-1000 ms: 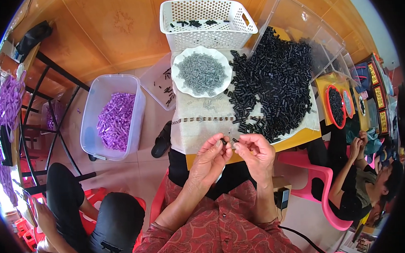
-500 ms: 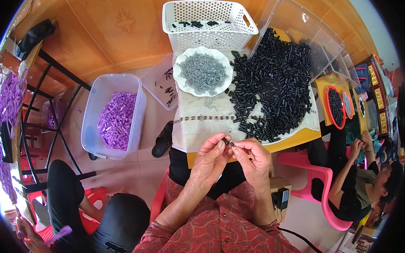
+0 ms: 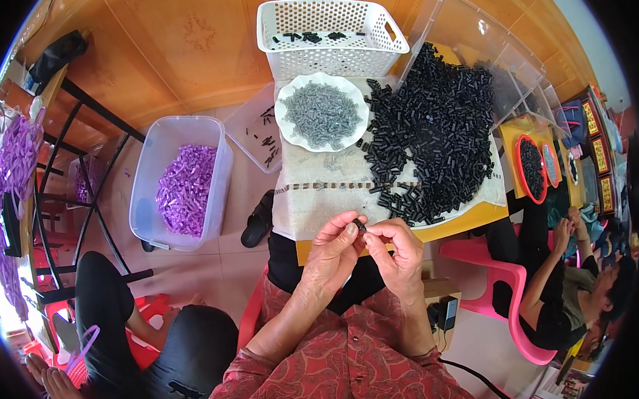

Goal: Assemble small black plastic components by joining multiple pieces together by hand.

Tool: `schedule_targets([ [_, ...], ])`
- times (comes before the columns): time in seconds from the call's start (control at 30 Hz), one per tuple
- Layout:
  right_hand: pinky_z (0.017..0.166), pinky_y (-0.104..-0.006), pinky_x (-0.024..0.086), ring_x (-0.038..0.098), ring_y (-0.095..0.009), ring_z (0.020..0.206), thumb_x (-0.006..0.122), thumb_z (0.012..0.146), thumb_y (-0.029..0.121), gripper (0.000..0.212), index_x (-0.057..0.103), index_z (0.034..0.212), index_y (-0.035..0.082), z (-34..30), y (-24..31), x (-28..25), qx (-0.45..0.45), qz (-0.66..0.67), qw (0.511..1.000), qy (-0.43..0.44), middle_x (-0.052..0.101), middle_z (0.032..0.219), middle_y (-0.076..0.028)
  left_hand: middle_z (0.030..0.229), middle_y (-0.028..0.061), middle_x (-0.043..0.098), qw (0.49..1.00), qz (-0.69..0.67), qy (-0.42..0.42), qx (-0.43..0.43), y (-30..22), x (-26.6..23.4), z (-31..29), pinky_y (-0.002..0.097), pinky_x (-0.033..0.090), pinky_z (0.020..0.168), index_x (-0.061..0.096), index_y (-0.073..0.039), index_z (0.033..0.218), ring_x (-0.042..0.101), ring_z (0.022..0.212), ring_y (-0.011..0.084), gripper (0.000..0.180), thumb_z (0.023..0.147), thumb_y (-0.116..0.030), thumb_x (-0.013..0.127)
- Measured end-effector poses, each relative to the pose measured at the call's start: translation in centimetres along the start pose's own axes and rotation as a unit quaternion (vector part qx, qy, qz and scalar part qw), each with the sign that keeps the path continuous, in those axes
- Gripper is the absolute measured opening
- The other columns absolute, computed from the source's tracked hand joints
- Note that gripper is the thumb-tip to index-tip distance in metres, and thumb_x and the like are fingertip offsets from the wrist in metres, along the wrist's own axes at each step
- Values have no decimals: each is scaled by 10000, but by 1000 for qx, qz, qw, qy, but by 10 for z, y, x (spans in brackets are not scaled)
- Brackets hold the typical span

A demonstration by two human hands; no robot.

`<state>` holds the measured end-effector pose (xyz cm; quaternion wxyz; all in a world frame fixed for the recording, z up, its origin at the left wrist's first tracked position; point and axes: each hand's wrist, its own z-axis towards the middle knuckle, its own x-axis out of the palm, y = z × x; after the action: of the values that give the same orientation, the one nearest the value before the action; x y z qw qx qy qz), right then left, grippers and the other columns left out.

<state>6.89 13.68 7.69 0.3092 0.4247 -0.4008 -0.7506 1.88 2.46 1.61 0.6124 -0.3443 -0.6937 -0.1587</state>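
My left hand (image 3: 330,250) is closed, its thumb and fingers pinching a small black piece (image 3: 360,226) in front of the table's near edge. Close against it, my right hand (image 3: 397,252) is also closed, with thumb and forefinger at the same piece. Whether the right fingers hold a second small part is hidden. Past my hands, a large heap of short black tube-like pieces (image 3: 438,130) covers the right of the table. To its left, a white scalloped plate (image 3: 285,133) bears many small clear grey pieces (image 3: 323,115).
Behind the plate stands a white perforated basket (image 3: 331,60) with some black pieces. A clear bin (image 3: 222,168) of purple pieces (image 3: 185,187) is on the floor at left. People sit on both sides; a pink chair (image 3: 506,298) is at right.
My right hand has moved slightly left, closer to the left hand, and the gap between the black bits at my fingertips has closed. The left-hand person's hands and purple strap have shifted.
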Motion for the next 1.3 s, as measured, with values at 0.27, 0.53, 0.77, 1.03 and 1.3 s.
schedule_targets([
  [0.27, 530, -233, 493, 611, -126, 629, 705, 767, -42, 153, 622, 893, -17, 1, 3, 3, -41, -37, 998, -23, 627, 822, -94, 1077, 64, 633, 999, 28, 1, 21, 0, 2, 0, 310, 453, 913, 627, -73, 1106, 574, 983, 144, 208, 910, -38, 566],
  [0.53, 508, -248, 534, 624, -151, 629, 685, 746, -77, 186, 601, 893, 0, -2, 2, 10, -74, -81, 993, -45, 613, 816, -98, 1062, 74, 637, 995, 89, -9, 47, 2, 1, -2, 300, 468, 902, 628, -51, 1094, 582, 982, 144, 201, 914, -8, 548],
  [0.77, 481, -259, 527, 624, -187, 623, 674, 737, -88, 188, 587, 873, 7, 0, 1, 14, -114, -118, 985, -50, 604, 800, -107, 1030, 94, 648, 992, 108, -7, 65, 1, 0, -1, 293, 471, 899, 637, -23, 1068, 594, 958, 155, 189, 905, 16, 550],
  [1.03, 514, -279, 495, 617, -197, 621, 730, 750, -14, 207, 608, 916, 7, 1, -3, 4, -99, -113, 988, -30, 615, 810, -105, 1031, 99, 649, 994, 98, -6, 46, -3, 0, -1, 321, 482, 885, 632, -30, 1096, 597, 960, 171, 205, 903, -7, 566],
  [1.3, 511, -273, 487, 606, -181, 637, 755, 722, -6, 225, 624, 905, 7, 5, 0, -1, -81, -62, 994, -32, 606, 810, -102, 1024, 90, 652, 998, 46, 40, 6, -4, -3, 0, 372, 492, 873, 632, -51, 1105, 603, 962, 189, 204, 916, -45, 557],
])
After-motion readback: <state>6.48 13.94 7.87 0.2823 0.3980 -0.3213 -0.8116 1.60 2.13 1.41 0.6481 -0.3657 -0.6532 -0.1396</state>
